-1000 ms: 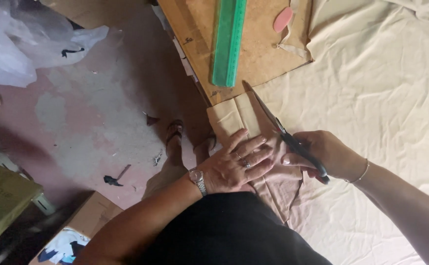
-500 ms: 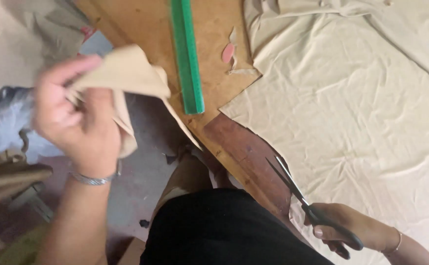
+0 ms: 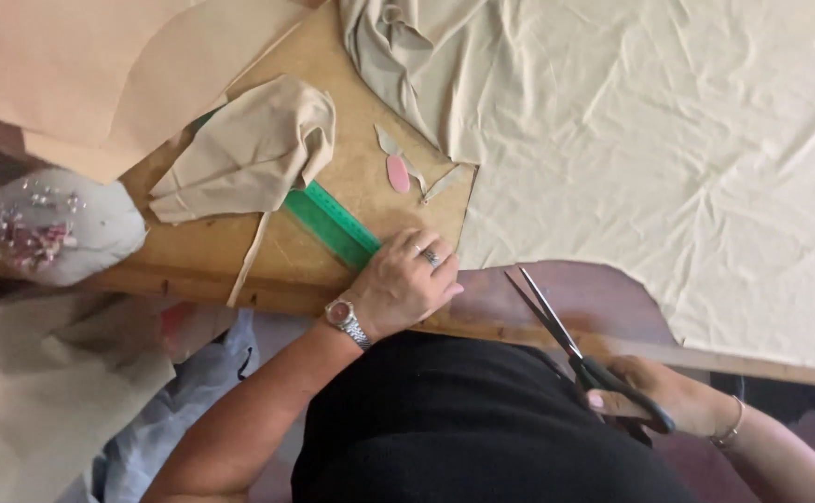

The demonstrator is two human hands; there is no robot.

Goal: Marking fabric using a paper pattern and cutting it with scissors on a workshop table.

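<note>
Head view, looking down on a worn brown wooden cutting table (image 3: 239, 265). Left hand (image 3: 405, 284), ringed and with a metal wristwatch, resting palm down with fingers curled at the near end of a long green plastic ruler (image 3: 333, 224), touching it and the table edge, gripping nothing; likely so as to steady the body or the ruler. Right hand (image 3: 668, 401) low by the hip, closed around the dark handles of long steel scissors (image 3: 575, 349), blades parted and pointing up toward the curved cut edge of the wide cream fabric sheet (image 3: 668, 158) (kept clear of the cloth, so no cutting at this moment). Folded beige fabric piece (image 3: 249, 154) lying on the table across the far part of the ruler, apparently set aside out of the cutting path. Small pink oval chalk (image 3: 397, 173) and thin cloth offcuts beside it, between ruler and sheet. Grey pincushion-like pad studded with pins (image 3: 53, 224) at the left table edge.

Against half a second back: beige piece then aloft in the left hand, now down on the table, hand emptied and moved to the ruler. Scissors in the same hand, blades open both times.
</note>
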